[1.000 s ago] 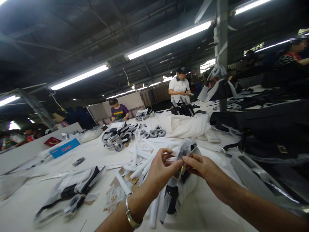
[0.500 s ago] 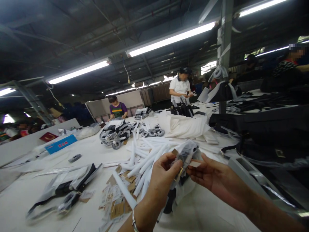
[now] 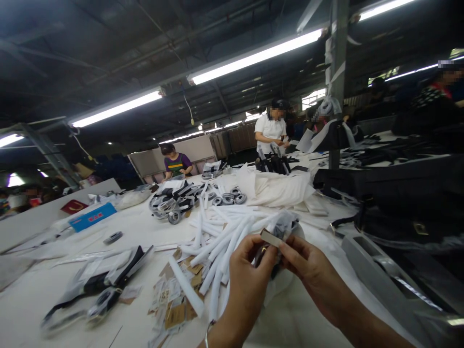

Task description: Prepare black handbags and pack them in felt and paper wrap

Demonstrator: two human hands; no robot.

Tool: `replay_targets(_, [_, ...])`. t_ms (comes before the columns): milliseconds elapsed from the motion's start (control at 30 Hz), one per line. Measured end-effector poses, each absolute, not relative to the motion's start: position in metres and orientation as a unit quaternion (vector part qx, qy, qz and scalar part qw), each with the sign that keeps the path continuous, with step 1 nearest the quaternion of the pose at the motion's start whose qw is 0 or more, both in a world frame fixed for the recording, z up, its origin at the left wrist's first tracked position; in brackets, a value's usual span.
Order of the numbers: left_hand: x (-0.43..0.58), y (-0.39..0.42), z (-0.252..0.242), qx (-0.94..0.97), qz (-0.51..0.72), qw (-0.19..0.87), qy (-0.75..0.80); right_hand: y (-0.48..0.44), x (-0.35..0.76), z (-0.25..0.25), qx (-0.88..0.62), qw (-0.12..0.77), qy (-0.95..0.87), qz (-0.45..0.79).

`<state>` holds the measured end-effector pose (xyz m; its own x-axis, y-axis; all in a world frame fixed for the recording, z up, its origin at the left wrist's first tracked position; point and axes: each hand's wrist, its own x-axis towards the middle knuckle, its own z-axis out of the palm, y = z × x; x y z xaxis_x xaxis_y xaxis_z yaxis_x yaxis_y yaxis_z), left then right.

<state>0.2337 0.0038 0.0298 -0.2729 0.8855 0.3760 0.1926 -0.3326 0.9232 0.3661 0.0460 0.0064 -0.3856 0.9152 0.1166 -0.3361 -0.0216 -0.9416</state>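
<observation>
My left hand (image 3: 248,270) and my right hand (image 3: 310,270) meet low in the middle of the view, fingers closed. Between their fingertips is a small pale card strip (image 3: 272,239) with a brown end at the left. My right thumb and fingers pinch its right end, while my left fingers close around the other end. Directly behind the strip is a dark piece wrapped in clear plastic (image 3: 285,221); my fingers partly hide it. How firmly either hand grips this wrapped piece is hidden.
White rolled tubes (image 3: 217,251) and brown card tags (image 3: 177,309) lie left of my hands. A plastic-wrapped strap bundle (image 3: 105,285) is further left. Black bags (image 3: 406,208) and a grey machine (image 3: 384,266) stand right. Two people (image 3: 270,128) work across the table.
My right hand has moved left and closed in on my left hand. The card strip now spans between both hands' fingertips, in front of the wrapped piece.
</observation>
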Motion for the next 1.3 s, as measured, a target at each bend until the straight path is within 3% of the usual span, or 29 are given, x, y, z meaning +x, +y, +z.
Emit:
replay_targets(267, [0.226,-0.011,0.059,0.632,0.537,0.219,0.514,0.039,0.364,0.007,-0.314,0.487,-0.535,0.614])
replay_targets(367, [0.223,-0.01,0.064,0.679,0.475,0.094,0.552,0.038,0.363,0.009,-0.309,0.496,-0.528,0.616])
replay_targets(567, [0.233,-0.013,0.044,0.7,0.346,-0.31,0.542,0.04,0.358,0.01,-0.285,0.507,-0.497,0.644])
replay_targets(667, [0.243,-0.018,0.034,0.684,0.276,-0.39,0.552,0.04,0.357,0.009,-0.266,0.513,-0.471,0.667])
replay_targets(833, [0.25,-0.019,0.019,0.676,0.223,-0.415,0.567,0.034,0.361,0.011,-0.224,0.511,-0.464,0.688])
replay_targets(967, [0.244,-0.016,0.017,0.693,0.27,-0.378,0.551,0.035,0.364,0.016,-0.247,0.507,-0.479,0.673])
replay_targets(1033, [0.235,-0.015,0.025,0.714,0.336,-0.29,0.541,0.04,0.367,0.017,-0.261,0.5,-0.492,0.663])
replay_targets(1200, [0.207,-0.003,0.049,0.681,0.463,0.193,0.533,0.05,0.377,0.017,-0.25,0.48,-0.549,0.637])
replay_targets(1300, [0.204,0.007,0.048,0.619,0.483,0.39,0.482,0.049,0.377,0.019,-0.244,0.481,-0.56,0.628])
